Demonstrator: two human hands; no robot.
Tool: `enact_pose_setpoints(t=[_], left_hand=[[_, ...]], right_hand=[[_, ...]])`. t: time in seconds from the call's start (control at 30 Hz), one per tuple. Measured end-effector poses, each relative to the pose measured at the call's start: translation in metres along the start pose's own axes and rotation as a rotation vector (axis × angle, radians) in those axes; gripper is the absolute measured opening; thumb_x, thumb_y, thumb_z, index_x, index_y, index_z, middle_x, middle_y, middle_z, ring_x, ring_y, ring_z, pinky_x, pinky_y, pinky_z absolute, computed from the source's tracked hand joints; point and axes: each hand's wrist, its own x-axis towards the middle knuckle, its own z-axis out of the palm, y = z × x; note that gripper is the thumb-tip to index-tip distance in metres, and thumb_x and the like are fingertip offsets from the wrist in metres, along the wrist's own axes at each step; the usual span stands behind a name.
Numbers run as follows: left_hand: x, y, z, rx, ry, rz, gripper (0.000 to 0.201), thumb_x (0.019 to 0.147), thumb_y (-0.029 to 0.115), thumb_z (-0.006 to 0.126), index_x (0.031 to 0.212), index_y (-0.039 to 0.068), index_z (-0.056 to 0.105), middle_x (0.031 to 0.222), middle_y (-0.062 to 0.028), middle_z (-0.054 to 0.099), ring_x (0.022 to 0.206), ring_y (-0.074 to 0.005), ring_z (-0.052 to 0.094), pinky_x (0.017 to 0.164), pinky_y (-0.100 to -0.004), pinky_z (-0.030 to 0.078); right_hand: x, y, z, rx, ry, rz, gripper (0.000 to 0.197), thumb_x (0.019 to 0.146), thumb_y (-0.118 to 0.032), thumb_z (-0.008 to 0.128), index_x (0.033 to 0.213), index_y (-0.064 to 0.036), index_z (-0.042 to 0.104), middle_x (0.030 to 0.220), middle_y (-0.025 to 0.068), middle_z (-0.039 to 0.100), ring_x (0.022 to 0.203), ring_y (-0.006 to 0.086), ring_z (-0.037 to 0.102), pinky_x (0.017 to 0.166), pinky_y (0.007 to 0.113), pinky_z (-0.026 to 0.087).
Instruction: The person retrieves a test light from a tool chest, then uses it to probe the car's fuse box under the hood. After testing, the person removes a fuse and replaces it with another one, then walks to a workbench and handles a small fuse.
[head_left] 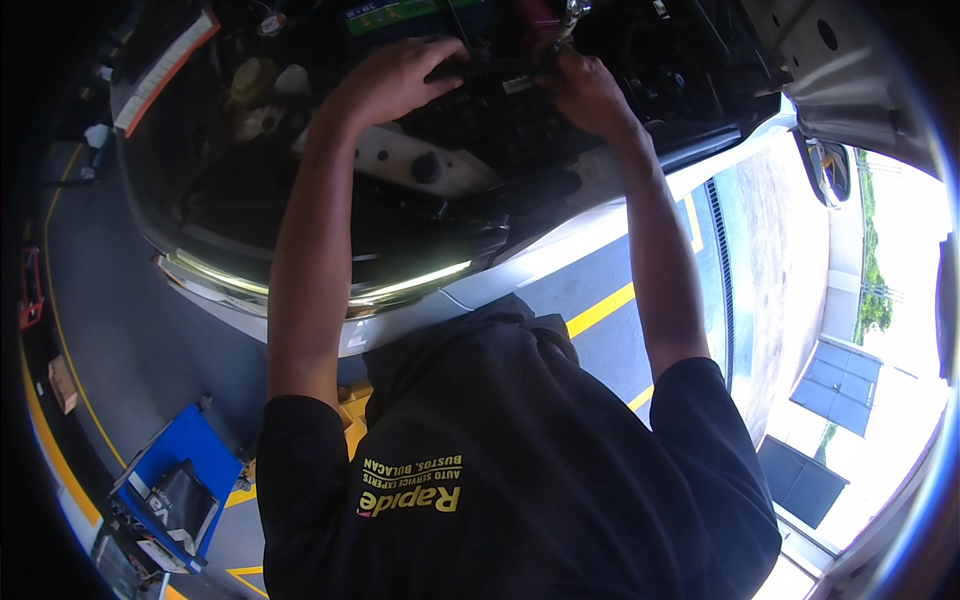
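Observation:
My left hand (395, 82) reaches into the dark engine bay (500, 130), beside the battery (385, 15) with its green label. Its thumb and fingers curl round something dark that I cannot make out. To the right, my right hand (592, 95) is closed on a shiny metal ratchet (571, 14), whose bright end stands up past the fingers near the top edge. Shadow hides the lower end of the tool and what it touches.
The car's front edge with its lit headlight strip (415, 283) lies under my forearms. A yellowish reservoir cap (252, 80) sits left of my left hand. A blue cart (185, 470) with a black package stands at lower left. Yellow lines (600, 310) mark the grey floor.

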Motion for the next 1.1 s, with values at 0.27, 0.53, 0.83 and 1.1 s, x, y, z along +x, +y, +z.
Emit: enact_pose_setpoints(t=[0.27, 0.53, 0.83, 1.1], left_hand=[[0.0, 0.001, 0.0, -0.007, -0.028, -0.027, 0.032, 0.101, 0.025, 0.072, 0.128, 0.01, 0.063, 0.125, -0.011, 0.073, 0.117, -0.0346, 0.069, 0.097, -0.0453, 0.056], [0.001, -0.004, 0.005, -0.023, 0.044, 0.025, 0.032, 0.101, 0.023, 0.072, 0.129, 0.011, 0.063, 0.125, -0.0107, 0.073, 0.118, -0.0335, 0.07, 0.098, -0.0448, 0.056], [0.0, -0.005, 0.006, -0.008, 0.042, 0.012, 0.032, 0.101, 0.023, 0.072, 0.129, 0.011, 0.063, 0.125, -0.0107, 0.073, 0.118, -0.0325, 0.07, 0.098, -0.0449, 0.057], [0.0, -0.004, 0.004, 0.013, 0.047, 0.017, 0.033, 0.101, 0.025, 0.072, 0.13, 0.011, 0.062, 0.124, -0.0105, 0.073, 0.118, -0.033, 0.07, 0.098, -0.0448, 0.056]], right_hand=[[0.001, 0.001, -0.001, 0.027, 0.005, 0.023, 0.032, 0.092, -0.016, 0.075, 0.121, -0.0074, 0.065, 0.1, 0.0265, 0.074, 0.099, 0.0485, 0.071, 0.084, 0.056, 0.057], [0.001, 0.013, 0.003, 0.07, 0.071, -0.026, 0.032, 0.092, -0.013, 0.074, 0.121, -0.006, 0.066, 0.098, 0.0257, 0.075, 0.097, 0.0469, 0.072, 0.083, 0.054, 0.057], [-0.001, 0.012, 0.004, 0.063, 0.077, -0.04, 0.031, 0.092, -0.014, 0.075, 0.121, -0.0072, 0.067, 0.096, 0.0245, 0.075, 0.096, 0.046, 0.073, 0.083, 0.053, 0.058], [0.001, 0.013, 0.003, 0.044, 0.042, 0.004, 0.03, 0.092, -0.015, 0.076, 0.12, -0.0068, 0.068, 0.097, 0.0251, 0.075, 0.096, 0.0468, 0.073, 0.083, 0.055, 0.058]])
